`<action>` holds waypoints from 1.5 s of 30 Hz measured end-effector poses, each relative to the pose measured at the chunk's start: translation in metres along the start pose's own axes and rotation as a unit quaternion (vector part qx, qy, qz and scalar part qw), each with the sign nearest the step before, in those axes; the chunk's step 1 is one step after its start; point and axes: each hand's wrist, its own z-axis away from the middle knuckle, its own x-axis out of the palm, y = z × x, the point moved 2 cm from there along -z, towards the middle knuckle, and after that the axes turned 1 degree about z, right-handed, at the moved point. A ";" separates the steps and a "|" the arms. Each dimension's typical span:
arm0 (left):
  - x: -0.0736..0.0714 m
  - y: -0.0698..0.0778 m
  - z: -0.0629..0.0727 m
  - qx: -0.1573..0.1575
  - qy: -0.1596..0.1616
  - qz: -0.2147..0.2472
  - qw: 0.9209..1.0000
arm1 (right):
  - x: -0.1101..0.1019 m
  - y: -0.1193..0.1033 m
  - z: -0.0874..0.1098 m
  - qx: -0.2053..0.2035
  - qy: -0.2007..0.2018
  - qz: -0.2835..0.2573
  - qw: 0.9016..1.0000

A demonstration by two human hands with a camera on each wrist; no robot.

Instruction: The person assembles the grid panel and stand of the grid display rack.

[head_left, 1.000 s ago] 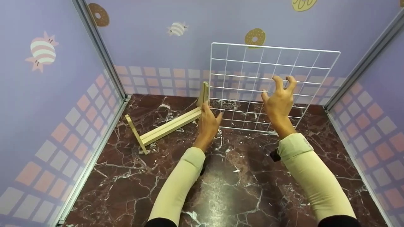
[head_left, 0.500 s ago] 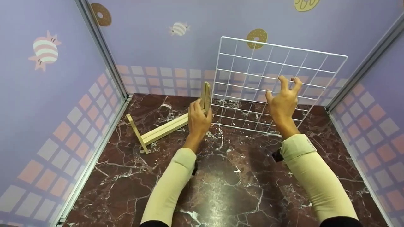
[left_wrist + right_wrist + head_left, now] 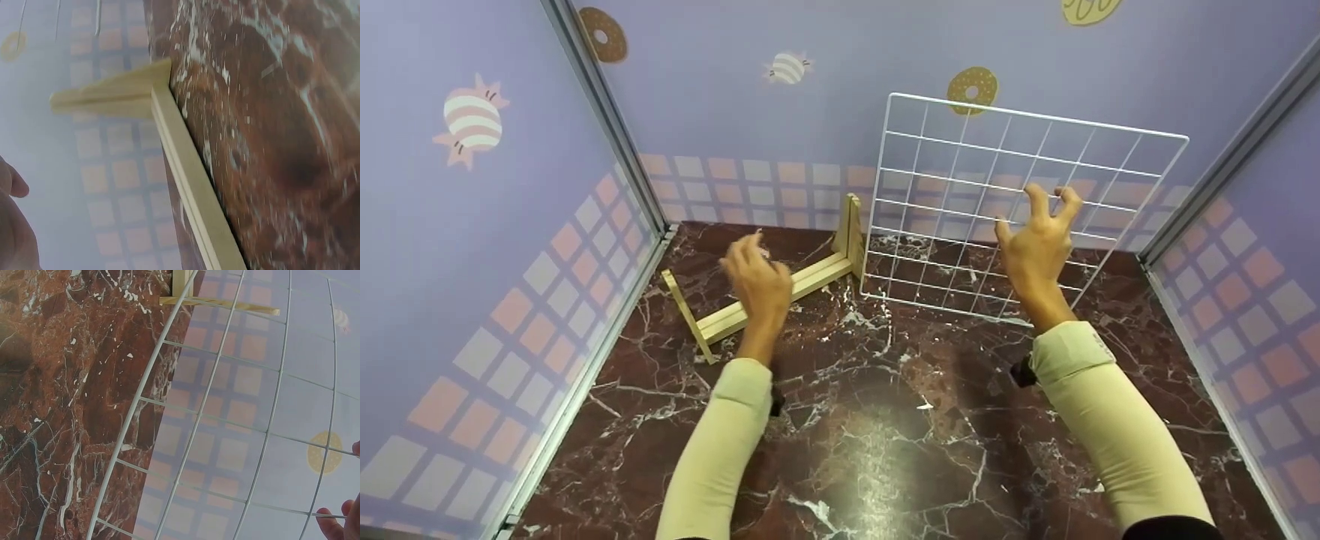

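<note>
In the head view my right hand (image 3: 1039,247) grips a white wire grid panel (image 3: 1039,116), fingers hooked over its wires. The panel stands tilted up, its lower edge close over the dark marbled surface. My left hand (image 3: 761,285) is off the panel, fingers loosely bent and holding nothing. It hovers over a pale wooden stand (image 3: 823,276), hiding part of the grooved crossbar. That stand has an upright at each end; the right upright (image 3: 851,232) is beside the panel's left edge. In the left wrist view the crossbar (image 3: 188,169) meets one upright.
The marbled surface (image 3: 885,465) carries small white flecks. A lilac back wall (image 3: 697,90) with printed doughnuts and sweets rises behind the panel. Side walls (image 3: 420,247) close in left and right, joined at grey metal corner strips (image 3: 600,97).
My left hand has let go of the panel's left edge and moved left over the wooden stand. The panel, still in my right hand, has shifted slightly right and tilted.
</note>
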 end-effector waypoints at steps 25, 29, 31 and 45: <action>-0.075 -0.094 -0.009 -0.206 0.055 0.022 0.977 | 0.000 0.007 0.002 0.007 -0.006 0.008 1.000; -0.075 -0.097 -0.010 -0.200 0.070 0.032 0.977 | 0.000 0.007 0.001 0.006 -0.004 0.007 1.000; -0.076 -0.097 -0.010 -0.202 0.073 0.033 0.976 | 0.000 0.008 0.001 0.003 -0.002 0.005 1.000; -0.075 -0.097 -0.011 -0.192 0.071 0.036 0.978 | 0.000 0.007 0.001 -0.002 -0.003 0.001 1.000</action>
